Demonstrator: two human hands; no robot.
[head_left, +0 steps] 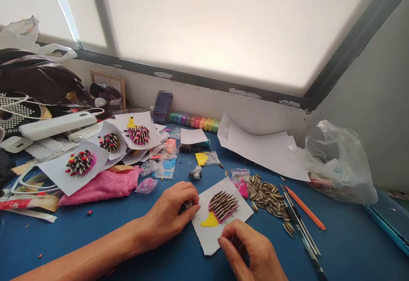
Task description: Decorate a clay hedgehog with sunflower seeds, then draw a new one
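Note:
A white paper card (207, 240) lies tilted on the blue table, bearing a hedgehog with a yellow clay snout (210, 220) and a pink clay body. Striped sunflower seeds (224, 204) stand up from the body like spines. At the card's left edge, my left hand (174, 210) is closed, thumb and fingers pinching the paper. Over the near right edge, my right hand (251, 249) has its thumb and index finger together; anything between them is hidden. A loose pile of sunflower seeds (268, 198) lies to the card's right.
Orange pen (305, 208) and dark slim tools (302, 234) lie at right, near a clear plastic bag (341, 166). Finished hedgehog cards (86, 168) overlap at left above a pink cloth (102, 187). Clay packets (201, 158) and colored clay tubs (194, 122) sit behind.

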